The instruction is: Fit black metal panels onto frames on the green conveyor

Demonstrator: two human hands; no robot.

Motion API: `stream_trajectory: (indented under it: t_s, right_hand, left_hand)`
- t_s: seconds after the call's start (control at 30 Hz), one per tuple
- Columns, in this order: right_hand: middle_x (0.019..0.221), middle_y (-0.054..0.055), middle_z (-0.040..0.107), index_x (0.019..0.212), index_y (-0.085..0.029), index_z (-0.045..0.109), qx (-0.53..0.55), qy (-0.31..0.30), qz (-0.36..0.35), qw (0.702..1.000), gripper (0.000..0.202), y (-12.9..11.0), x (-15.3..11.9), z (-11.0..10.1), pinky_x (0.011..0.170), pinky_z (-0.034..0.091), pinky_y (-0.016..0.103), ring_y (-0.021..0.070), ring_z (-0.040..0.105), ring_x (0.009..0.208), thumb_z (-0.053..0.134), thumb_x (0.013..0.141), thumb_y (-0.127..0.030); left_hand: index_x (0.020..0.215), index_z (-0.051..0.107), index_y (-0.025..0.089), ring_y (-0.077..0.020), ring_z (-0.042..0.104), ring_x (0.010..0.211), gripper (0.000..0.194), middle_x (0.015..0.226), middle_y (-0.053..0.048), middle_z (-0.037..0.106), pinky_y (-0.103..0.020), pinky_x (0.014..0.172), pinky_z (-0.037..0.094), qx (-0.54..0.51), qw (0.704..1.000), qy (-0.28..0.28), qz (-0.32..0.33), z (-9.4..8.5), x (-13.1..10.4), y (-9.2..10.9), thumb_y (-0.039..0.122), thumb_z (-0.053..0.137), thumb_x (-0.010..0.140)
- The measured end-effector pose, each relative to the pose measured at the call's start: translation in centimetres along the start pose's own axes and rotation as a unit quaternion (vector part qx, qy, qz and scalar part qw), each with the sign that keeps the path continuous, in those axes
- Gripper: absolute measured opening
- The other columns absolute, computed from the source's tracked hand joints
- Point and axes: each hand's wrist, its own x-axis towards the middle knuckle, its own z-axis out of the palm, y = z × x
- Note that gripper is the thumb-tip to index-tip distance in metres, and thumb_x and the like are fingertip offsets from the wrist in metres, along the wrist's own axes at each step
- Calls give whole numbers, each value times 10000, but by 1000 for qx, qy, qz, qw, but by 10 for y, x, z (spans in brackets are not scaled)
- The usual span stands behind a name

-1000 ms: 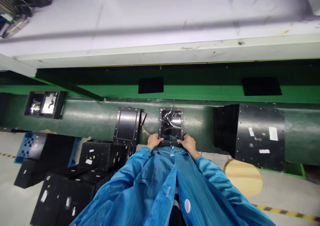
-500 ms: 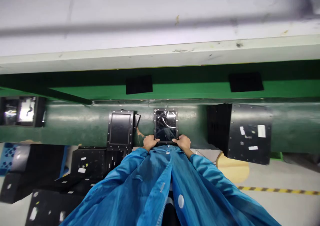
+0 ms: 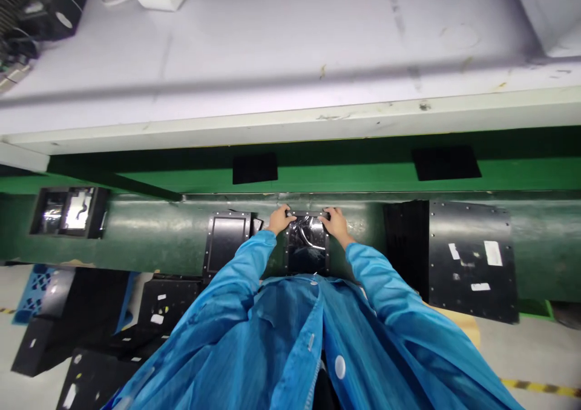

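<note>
A black framed panel with a glossy, film-like middle (image 3: 307, 243) lies on the green work surface (image 3: 149, 234), right in front of my body. My left hand (image 3: 280, 220) grips its far left corner, thumb on top of the frame. At the far right corner, my right hand (image 3: 336, 223) holds the same frame in the same way. Just left of my left hand lies a second black framed panel (image 3: 227, 240), partly covered by my sleeve, with a small dark piece (image 3: 256, 225) beside it.
A large black metal box (image 3: 472, 258) with white labels stands to the right. An open black frame box (image 3: 68, 211) sits far left. Black cases (image 3: 170, 304) are stacked at lower left. A white shelf edge (image 3: 272, 124) runs across above.
Both hands have moved from the panel's near corners to its far corners. The camera view has shifted, showing more of the white shelf and the items on it.
</note>
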Motion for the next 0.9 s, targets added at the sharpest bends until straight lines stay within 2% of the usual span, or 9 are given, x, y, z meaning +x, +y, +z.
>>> stream_trajectory:
  t_s: [0.1, 0.2, 0.37, 0.5, 0.6, 0.67, 0.73, 0.8, 0.9]
  right_hand:
    - [1221, 133, 657, 1198, -204, 706, -4, -5, -34, 999, 364, 7, 9, 5, 960, 519, 398, 279, 668, 1028, 723, 914, -431]
    - [1207, 138, 694, 1208, -206, 679, -18, -17, -59, 998, 338, 17, 6, 6, 941, 514, 404, 290, 676, 1022, 660, 965, -440]
    - [1136, 132, 755, 1221, -213, 661, -65, -65, -59, 994, 330, 17, 10, 3, 908, 498, 394, 309, 695, 1029, 608, 1000, -453]
    - [1103, 123, 770, 1241, -213, 663, -87, -58, -38, 994, 371, 7, 14, -2, 864, 489, 370, 300, 707, 995, 595, 1001, -487]
    - [1032, 108, 775, 1261, -212, 660, -90, -60, -24, 994, 416, -2, 15, -7, 824, 481, 353, 291, 715, 951, 605, 983, -516]
    - [999, 120, 772, 1289, -191, 647, -90, -45, 2, 995, 481, -4, 13, -9, 810, 478, 357, 301, 716, 946, 616, 964, -543]
    - [981, 141, 770, 1334, -155, 617, -79, 0, 44, 996, 554, -3, 3, -7, 806, 480, 376, 316, 713, 940, 603, 954, -558]
    - [979, 155, 769, 1352, -130, 601, -51, 56, 72, 995, 577, 0, -17, -3, 815, 485, 399, 327, 710, 931, 565, 954, -546]
    - [986, 148, 771, 1329, -137, 617, 13, 102, 68, 992, 561, -2, -60, 11, 837, 495, 424, 330, 706, 930, 526, 933, -524]
  left_hand:
    - [1050, 697, 226, -198, 650, 853, 381, 834, 13, 697, -281, 802, 441, -20, 999, -23, 13, 0, 22, -1, 386, 894, 765]
    - [941, 686, 220, -162, 585, 750, 346, 732, 53, 628, -256, 731, 399, -49, 998, -28, 10, 4, 25, -7, 373, 906, 722]
    - [913, 695, 215, -153, 575, 725, 312, 714, 53, 617, -252, 708, 391, -74, 997, -23, -21, 8, 26, -10, 375, 893, 734]
    - [1019, 726, 233, -202, 657, 864, 300, 861, -3, 712, -288, 803, 459, -48, 998, 0, -29, 8, 18, 4, 398, 858, 806]
    - [1209, 718, 246, -246, 678, 1047, 351, 1100, -79, 743, -340, 935, 495, -16, 999, 41, -26, 6, -10, 17, 419, 765, 908]
    - [1360, 664, 248, -283, 628, 1231, 434, 1304, -137, 689, -398, 1060, 474, 17, 994, 102, -19, 3, -39, 14, 422, 686, 963]
    - [1515, 552, 241, -353, 462, 1460, 602, 1537, -193, 539, -503, 1191, 384, 72, 979, 184, -49, -4, -74, -4, 448, 670, 962]
    - [1641, 386, 212, -443, 230, 1594, 860, 1700, -241, 320, -639, 1238, 279, 133, 954, 234, -136, -14, -110, -35, 519, 715, 908]
    - [1714, 191, 172, -527, 115, 1610, 1140, 1746, -302, 161, -767, 1185, 255, 188, 923, 211, -260, -26, -152, -83, 620, 757, 832]
